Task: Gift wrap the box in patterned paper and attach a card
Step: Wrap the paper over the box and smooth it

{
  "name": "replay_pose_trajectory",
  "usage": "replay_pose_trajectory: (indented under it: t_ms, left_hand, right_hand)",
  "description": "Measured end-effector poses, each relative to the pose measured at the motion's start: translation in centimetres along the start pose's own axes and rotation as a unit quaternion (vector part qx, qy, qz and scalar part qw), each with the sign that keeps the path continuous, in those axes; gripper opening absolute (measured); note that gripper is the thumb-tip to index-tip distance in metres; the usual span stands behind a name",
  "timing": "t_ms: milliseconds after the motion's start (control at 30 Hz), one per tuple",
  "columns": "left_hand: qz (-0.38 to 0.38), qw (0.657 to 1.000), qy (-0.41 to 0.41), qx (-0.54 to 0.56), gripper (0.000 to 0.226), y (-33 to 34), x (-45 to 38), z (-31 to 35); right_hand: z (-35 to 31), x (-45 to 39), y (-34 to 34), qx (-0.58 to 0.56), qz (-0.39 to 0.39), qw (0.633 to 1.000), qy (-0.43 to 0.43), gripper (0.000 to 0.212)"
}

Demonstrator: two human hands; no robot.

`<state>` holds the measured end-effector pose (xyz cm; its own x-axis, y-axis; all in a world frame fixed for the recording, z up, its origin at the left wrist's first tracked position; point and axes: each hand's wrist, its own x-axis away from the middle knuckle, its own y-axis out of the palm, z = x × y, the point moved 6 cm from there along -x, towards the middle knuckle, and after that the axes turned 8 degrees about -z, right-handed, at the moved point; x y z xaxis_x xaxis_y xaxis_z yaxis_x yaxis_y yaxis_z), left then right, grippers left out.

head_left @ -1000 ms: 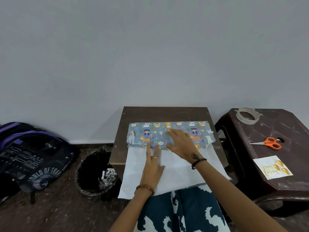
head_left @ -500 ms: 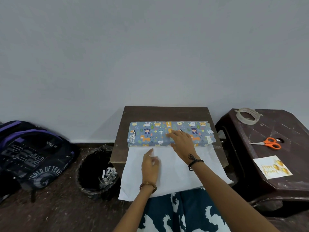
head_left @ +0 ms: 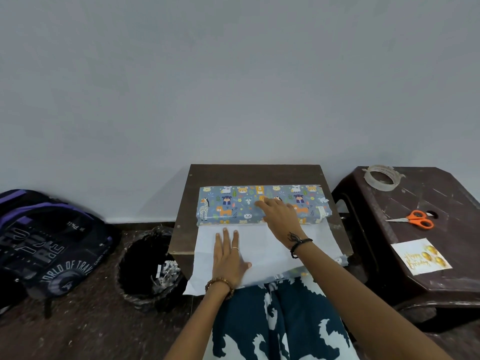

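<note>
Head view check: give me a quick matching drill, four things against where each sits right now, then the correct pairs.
Things:
1. scissors
2. tape roll
3. birthday card
4. left hand

Places:
A. far corner of the side table
B. flat on the white paper
C. near edge of the side table
D. middle of the side table, beside a hole

Pairs: 1-D, 2-A, 3-C, 4-B

Brown bead bracelet, ring, black wrist cord, wrist tattoo
</note>
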<state>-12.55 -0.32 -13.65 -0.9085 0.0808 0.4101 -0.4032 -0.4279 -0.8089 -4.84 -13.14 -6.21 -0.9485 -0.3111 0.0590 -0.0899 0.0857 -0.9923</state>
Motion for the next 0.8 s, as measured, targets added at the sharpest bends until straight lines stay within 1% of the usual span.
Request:
replay_pose_trajectory:
  t_ms: [200, 633, 800]
  left_hand:
    - [-0.003, 1.0, 0.005, 0.006, 0.089, -0.15, -0.01, -0.18]
    - [-0.008, 0.999, 0.002, -0.046, 0.09, -0.44, 0.34, 0.2]
    - [-0.01, 0.998, 0.002, -0.055, 0.09, -0.48, 0.38, 0.25]
  right_hand:
    - [0.01, -0.19, 0.3, -0.008, 0.003, 1.0, 0.005, 0.044]
    - [0.12, -0.36, 0.15, -0.016, 0.005, 1.0, 0.002, 0.044]
    - [0.02, -0.01, 0.19, -0.038, 0.017, 0.999, 0.017, 0.043]
